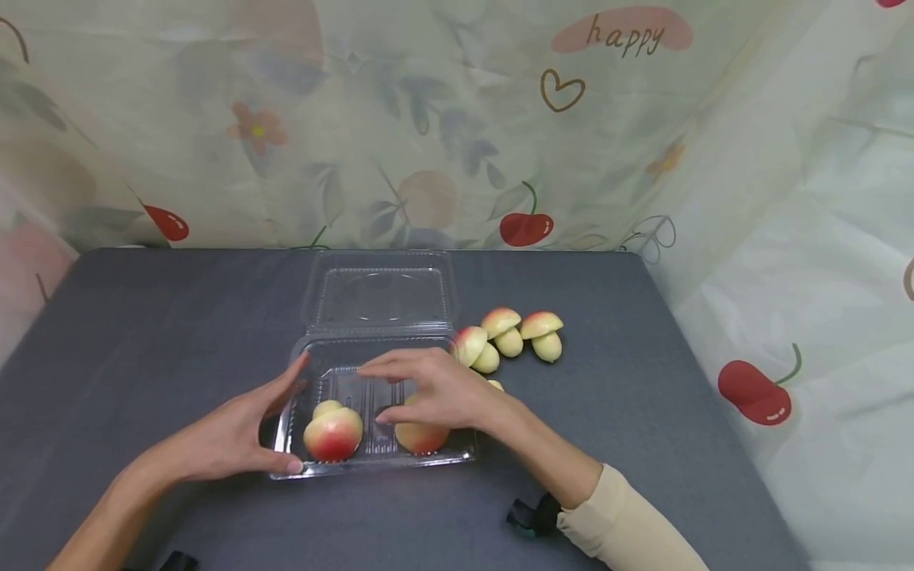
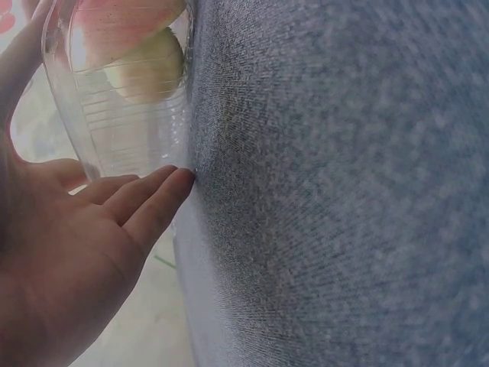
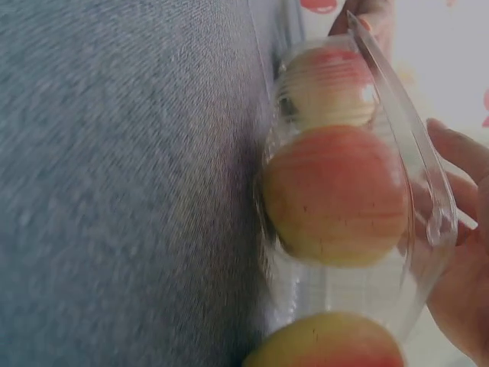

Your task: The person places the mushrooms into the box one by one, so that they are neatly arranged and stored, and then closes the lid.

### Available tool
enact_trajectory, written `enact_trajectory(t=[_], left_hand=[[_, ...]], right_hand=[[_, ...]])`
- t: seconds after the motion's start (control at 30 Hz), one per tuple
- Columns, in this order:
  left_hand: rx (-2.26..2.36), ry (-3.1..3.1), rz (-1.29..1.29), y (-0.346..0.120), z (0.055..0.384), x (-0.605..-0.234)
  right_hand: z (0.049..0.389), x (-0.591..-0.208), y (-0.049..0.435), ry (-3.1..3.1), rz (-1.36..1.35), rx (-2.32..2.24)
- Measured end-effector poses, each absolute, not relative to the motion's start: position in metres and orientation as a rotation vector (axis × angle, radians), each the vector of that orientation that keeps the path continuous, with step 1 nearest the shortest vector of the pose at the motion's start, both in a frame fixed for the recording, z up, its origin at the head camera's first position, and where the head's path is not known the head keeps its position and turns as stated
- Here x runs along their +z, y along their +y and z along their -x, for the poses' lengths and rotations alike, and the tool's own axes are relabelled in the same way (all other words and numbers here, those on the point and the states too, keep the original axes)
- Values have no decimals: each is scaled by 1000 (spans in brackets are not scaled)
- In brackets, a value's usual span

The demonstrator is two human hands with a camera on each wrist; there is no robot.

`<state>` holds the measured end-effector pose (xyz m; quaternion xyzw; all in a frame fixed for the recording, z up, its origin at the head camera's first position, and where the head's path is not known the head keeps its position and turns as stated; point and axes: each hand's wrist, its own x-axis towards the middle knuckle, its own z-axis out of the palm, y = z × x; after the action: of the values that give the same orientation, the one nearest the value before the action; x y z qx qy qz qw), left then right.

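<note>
A clear plastic clamshell box (image 1: 371, 337) lies with its lid (image 1: 382, 293) folded back. In its left part sits a toy mushroom (image 1: 332, 434) with a red and cream cap; another mushroom (image 3: 336, 195) sits in the right part, partly covered by my right hand in the head view. My left hand (image 1: 239, 432) rests against the box's left side, thumb on the front rim, its fingers (image 2: 153, 202) fairly straight. My right hand (image 1: 443, 392) hovers over the right part, thumb and fingers spread apart, nothing visible between them.
Three more toy mushrooms, left (image 1: 473, 347), middle (image 1: 502, 329) and right (image 1: 542, 333), lie right of the box. Another peeks out beside my right wrist. All stands on a grey cloth-covered table (image 1: 607, 412), with a patterned curtain (image 1: 428, 119) behind.
</note>
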<state>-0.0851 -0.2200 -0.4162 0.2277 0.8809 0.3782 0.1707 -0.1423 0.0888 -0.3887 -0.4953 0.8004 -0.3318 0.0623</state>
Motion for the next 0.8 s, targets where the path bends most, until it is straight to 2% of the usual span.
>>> enact_trajectory(t=[0.37,0.8], left_hand=[[1105,2498,-654,-221,84,-418],[1117,2467,-645,-220,85,-417]], right_hand=[[145,-395,121,2370,1511,-1276],[146,-400,152,2407,1488,-1368]])
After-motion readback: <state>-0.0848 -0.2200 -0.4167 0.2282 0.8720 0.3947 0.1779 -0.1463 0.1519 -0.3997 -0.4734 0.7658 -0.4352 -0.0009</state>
